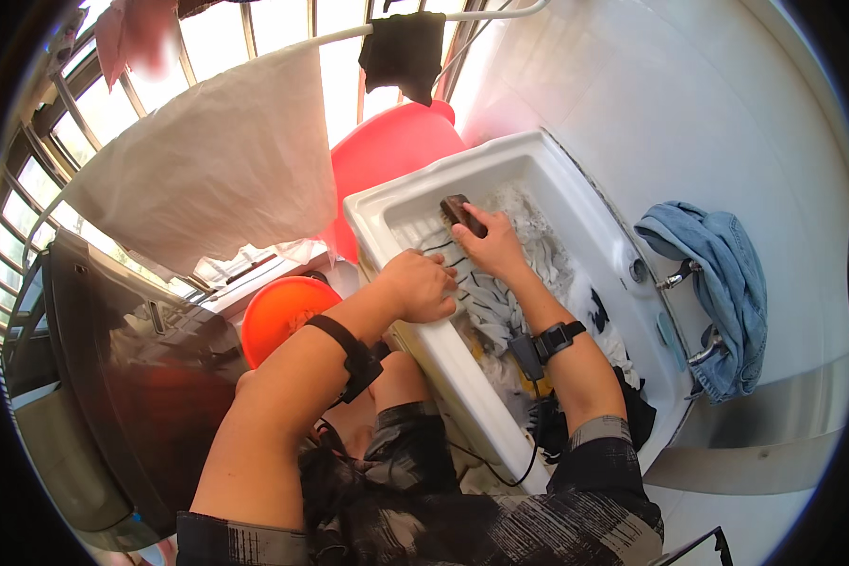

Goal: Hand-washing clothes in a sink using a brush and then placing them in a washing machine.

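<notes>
My right hand grips a dark brown scrubbing brush over the ribbed slope of a white ceramic laundry sink. Below the brush, a wet white cloth with dark stripes lies bunched in the basin. My left hand is at the sink's near left rim, its fingers curled inward beside the striped cloth. What those fingers hold, if anything, is hidden under the hand. Soap suds cover parts of the basin, and a black cloth hangs at its right end.
Blue denim drapes over metal taps on the right wall. A pink basin stands behind the sink, an orange-red one to its left. A pale cloth hangs from a rail. A dark glossy appliance is at left.
</notes>
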`<state>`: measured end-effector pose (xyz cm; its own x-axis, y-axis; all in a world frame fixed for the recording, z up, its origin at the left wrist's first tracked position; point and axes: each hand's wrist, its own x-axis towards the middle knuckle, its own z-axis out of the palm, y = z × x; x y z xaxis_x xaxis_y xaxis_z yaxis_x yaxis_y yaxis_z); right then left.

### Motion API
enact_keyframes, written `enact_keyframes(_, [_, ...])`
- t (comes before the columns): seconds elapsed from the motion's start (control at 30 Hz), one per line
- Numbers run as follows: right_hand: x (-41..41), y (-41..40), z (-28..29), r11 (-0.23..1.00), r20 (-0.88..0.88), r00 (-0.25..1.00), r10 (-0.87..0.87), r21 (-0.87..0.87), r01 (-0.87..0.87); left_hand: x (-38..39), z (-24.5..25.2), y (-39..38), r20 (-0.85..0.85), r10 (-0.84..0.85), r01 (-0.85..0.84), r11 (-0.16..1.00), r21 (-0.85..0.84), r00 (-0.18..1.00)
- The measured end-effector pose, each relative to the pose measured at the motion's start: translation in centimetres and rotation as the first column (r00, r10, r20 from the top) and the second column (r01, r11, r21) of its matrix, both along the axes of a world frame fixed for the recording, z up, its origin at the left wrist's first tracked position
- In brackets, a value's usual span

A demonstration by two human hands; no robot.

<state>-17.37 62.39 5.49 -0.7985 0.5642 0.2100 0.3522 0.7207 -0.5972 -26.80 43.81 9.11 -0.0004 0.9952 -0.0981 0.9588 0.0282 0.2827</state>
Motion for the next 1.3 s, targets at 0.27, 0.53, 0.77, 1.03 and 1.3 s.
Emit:
enact_keyframes(0.27, [1.6,3.6,-2.2,0.964,0.122,0.961,-0.25,0.123,0.235,-0.3,-2.3,0.2,0.036,-0.038,0.034,0.994,0.108,0.999])
enact_keyframes(0.53, [9.1,6.6,-2.6,0.881,0.261,0.849,-0.46,0.251,0.401,-0.3,-2.0,0.1,-0.029,-0.023,0.025,0.997,0.071,0.999])
enact_keyframes(0.77, [8.6,4.8,-3.1,0.884,0.283,0.838,-0.466,0.169,0.435,-0.5,-2.1,-0.1,0.048,-0.019,0.014,0.996,0.092,0.999])
enact_keyframes(1.03, [7.6,0.5,-0.8,0.992,0.303,0.948,-0.101,0.104,0.073,-0.2,-1.5,0.3,-0.019,-0.024,0.025,0.998,0.049,1.0])
enact_keyframes(1.3, [8.2,-5.0,0.1,0.988,0.143,0.981,0.133,-0.094,-0.12,-0.9,-1.6,-0.3,-0.03,-0.017,0.019,0.999,0.034,0.999])
